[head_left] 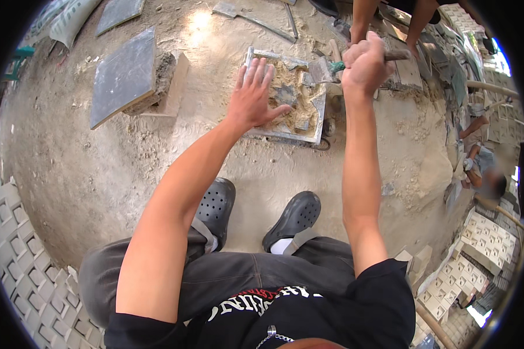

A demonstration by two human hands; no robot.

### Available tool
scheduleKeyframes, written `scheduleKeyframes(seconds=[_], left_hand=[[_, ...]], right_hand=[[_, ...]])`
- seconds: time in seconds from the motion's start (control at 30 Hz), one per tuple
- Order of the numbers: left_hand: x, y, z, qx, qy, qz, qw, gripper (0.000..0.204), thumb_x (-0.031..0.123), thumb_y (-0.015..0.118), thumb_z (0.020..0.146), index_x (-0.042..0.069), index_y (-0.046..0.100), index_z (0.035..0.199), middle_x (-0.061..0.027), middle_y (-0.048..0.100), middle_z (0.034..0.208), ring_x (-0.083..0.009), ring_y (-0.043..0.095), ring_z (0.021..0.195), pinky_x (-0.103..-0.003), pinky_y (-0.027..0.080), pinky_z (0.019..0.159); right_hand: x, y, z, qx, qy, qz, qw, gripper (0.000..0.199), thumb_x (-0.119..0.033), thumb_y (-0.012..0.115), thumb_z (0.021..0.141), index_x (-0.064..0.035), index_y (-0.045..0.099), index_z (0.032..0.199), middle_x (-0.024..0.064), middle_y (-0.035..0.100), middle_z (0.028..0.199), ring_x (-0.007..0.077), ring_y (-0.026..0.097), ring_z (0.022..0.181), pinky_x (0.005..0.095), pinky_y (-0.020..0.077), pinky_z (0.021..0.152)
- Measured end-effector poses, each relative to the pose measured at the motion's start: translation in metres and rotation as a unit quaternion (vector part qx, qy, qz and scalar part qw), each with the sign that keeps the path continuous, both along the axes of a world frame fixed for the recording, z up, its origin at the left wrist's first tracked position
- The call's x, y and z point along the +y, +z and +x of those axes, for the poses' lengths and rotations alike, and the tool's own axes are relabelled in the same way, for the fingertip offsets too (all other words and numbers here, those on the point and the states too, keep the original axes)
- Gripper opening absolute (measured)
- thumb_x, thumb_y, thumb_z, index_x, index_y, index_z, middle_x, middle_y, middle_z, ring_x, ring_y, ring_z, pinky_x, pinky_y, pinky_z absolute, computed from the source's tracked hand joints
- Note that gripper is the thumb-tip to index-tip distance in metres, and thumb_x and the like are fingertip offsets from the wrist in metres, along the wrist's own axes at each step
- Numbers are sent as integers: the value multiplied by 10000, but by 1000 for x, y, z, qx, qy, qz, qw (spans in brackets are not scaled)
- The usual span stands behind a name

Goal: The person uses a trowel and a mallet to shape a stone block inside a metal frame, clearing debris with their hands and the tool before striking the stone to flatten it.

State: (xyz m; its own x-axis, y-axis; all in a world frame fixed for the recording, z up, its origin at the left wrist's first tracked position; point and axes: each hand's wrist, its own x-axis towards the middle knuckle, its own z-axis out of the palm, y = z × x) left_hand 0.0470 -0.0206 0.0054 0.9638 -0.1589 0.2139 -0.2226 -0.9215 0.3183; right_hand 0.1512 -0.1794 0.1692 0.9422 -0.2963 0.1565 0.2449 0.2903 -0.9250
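My left hand (253, 96) lies with fingers spread over the left part of a pale square frame (318, 119). The frame lies on the ground and is filled with yellowish sandy material. Grey angular pieces, one of them a star-like piece (285, 96), sit in the fill. My right hand (364, 67) is closed round the handle of a trowel (322, 70). Its flat metal blade reaches over the frame's upper right edge, with green wrapping near the blade. The handle's brown end sticks out right of my fist. My left palm hides part of the fill.
A grey slab (125, 78) leans on a block at the left. A long-handled tool (256, 23) lies beyond the frame. Another person's arms (364, 17) reach in at the top right, and a further person (486, 171) is at the right. Patterned blocks (477, 244) are stacked there.
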Motion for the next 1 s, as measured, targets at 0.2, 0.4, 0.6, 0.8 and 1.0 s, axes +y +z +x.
scheduleKeyframes(seconds=[0.2, 0.4, 0.6, 0.8, 1.0], left_hand=[[-9, -2, 8, 15, 5, -5, 1000, 1087, 781, 512, 818, -48, 317, 1495, -209, 280, 1586, -324, 187, 1509, -463, 107, 1241], [-1, -4, 14, -6, 21, -55, 998, 1120, 752, 575, 807, -92, 277, 1481, -246, 279, 1569, -347, 202, 1499, -443, 148, 1238], [0, -2, 8, -2, 46, -91, 995, 1181, 747, 629, 774, -117, 239, 1479, -269, 281, 1554, -363, 189, 1500, -458, 157, 1234], [4, -2, 11, -12, 47, -103, 993, 1184, 731, 640, 777, -114, 212, 1487, -270, 261, 1561, -380, 179, 1498, -460, 147, 1236], [9, -8, -9, -9, 77, -85, 993, 1115, 708, 581, 840, -102, 191, 1500, -280, 214, 1572, -379, 145, 1505, -478, 107, 1238]], right_hand=[[8, -109, 25, 43, -98, -77, 991, 391, -95, 575, 874, -164, 374, 546, -30, 416, 460, 73, 409, 373, 275, 312, 343], [22, -98, 7, -34, 46, -168, 984, 425, -104, 574, 891, -177, 360, 532, -42, 407, 466, 67, 378, 378, 272, 273, 360], [16, -100, 16, -97, 146, -106, 979, 464, -125, 577, 929, -127, 414, 494, -42, 424, 466, 72, 368, 371, 274, 261, 379], [24, -82, 21, -9, 82, -46, 995, 421, -186, 600, 909, -78, 500, 514, -13, 489, 480, 66, 440, 394, 276, 308, 381], [45, -64, 22, 25, 12, 5, 1000, 402, -119, 626, 885, -149, 407, 549, -31, 400, 476, 95, 369, 358, 282, 276, 368]])
